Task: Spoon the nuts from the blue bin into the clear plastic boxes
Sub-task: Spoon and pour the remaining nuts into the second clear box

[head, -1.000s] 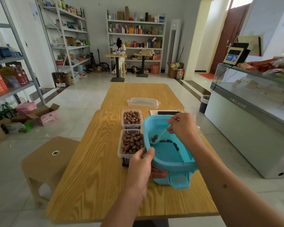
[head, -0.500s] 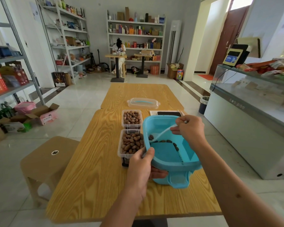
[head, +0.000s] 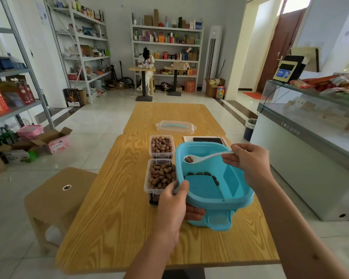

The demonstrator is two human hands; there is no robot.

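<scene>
I'm looking at a bright turquoise-blue bin [head: 226,190] with dark brown nuts [head: 199,173] inside, and a white spoon [head: 207,157] carrying a reddish-brown one. Beside it, clear boxes [head: 161,176] show tan-brown nuts. The surface [head: 117,214] is honey-yellow with bold swirling wood grain, and the clear lid [head: 175,126] has a blue stripe.

blue bin [head: 230,184] tilted, few nuts [head: 201,174] | two clear boxes [head: 160,176] full
</scene>
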